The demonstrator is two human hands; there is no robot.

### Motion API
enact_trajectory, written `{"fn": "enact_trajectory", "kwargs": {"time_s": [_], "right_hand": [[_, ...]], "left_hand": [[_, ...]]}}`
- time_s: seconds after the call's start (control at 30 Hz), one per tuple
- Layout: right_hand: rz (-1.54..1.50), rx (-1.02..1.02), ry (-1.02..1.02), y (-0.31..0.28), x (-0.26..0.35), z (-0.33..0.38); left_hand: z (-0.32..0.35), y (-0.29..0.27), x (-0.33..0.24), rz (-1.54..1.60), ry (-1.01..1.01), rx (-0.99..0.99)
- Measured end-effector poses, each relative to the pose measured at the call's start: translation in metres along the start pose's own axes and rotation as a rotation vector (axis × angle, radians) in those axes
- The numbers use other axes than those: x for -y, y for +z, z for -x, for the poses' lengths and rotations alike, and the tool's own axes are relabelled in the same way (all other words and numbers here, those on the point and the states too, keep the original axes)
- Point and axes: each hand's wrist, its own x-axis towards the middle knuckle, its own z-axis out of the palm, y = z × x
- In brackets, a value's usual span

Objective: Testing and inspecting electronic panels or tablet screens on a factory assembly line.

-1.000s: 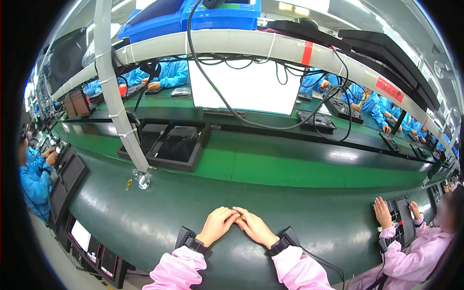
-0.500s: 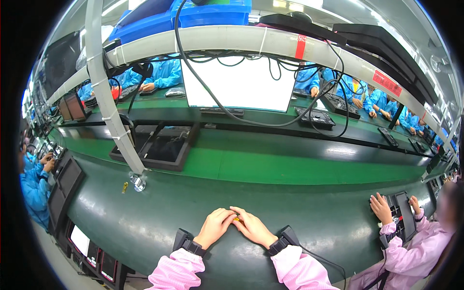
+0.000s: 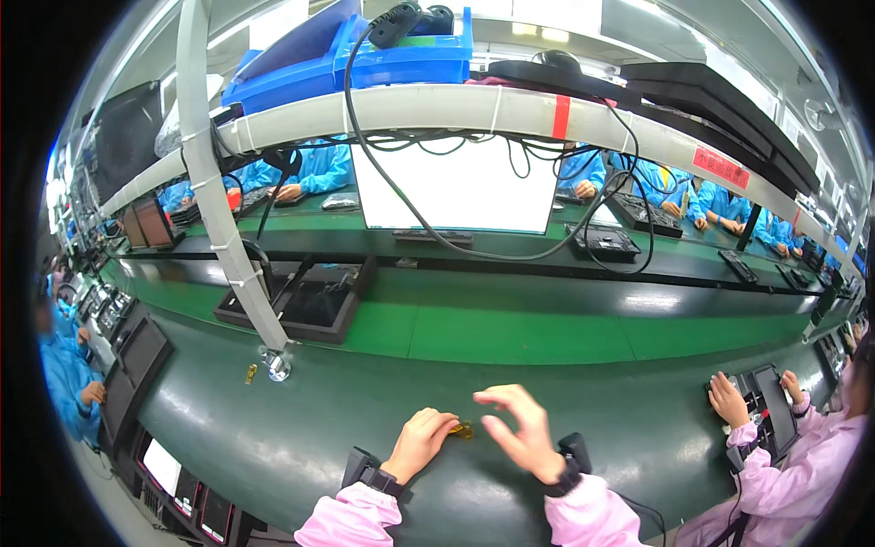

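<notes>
My left hand [image 3: 421, 445] is closed, its fingertips pinching a small amber-yellow flexible strip [image 3: 465, 429] just above the dark green table [image 3: 365, 392]. The strip's free end sticks out to the right of those fingers. Beside it, my right hand [image 3: 523, 436] is raised with thumb and fingers apart and nothing between them. A similar small yellow strip [image 3: 251, 374] lies farther off on the left part of the table.
A pale post [image 3: 219, 210] rises from a metal foot [image 3: 277, 366]. Behind it rests a black tray [image 3: 319, 296]. A bright monitor [image 3: 456, 187] stands beyond, with cables looping from the overhead rail [image 3: 510, 111]. At right, a person in pink [image 3: 775, 465] handles a black device [image 3: 770, 410].
My right hand has come away from the strip, moving right and opening. The left hand keeps its pinch, and more of the strip shows. The whole view has shifted slightly.
</notes>
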Motion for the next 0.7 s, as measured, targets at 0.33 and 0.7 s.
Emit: {"fn": "enact_trajectory", "kwargs": {"time_s": [0.33, 0.7], "right_hand": [[-0.528, -0.343, -0.717, -0.059, 0.138, 0.040], [0.076, -1.121, -0.343, -0.090, 0.153, 0.012]], "left_hand": [[0.004, 0.003, 0.001, 0.006, -0.044, 0.023], [0.001, 0.005, -0.004, -0.056, -0.100, 0.033]]}}
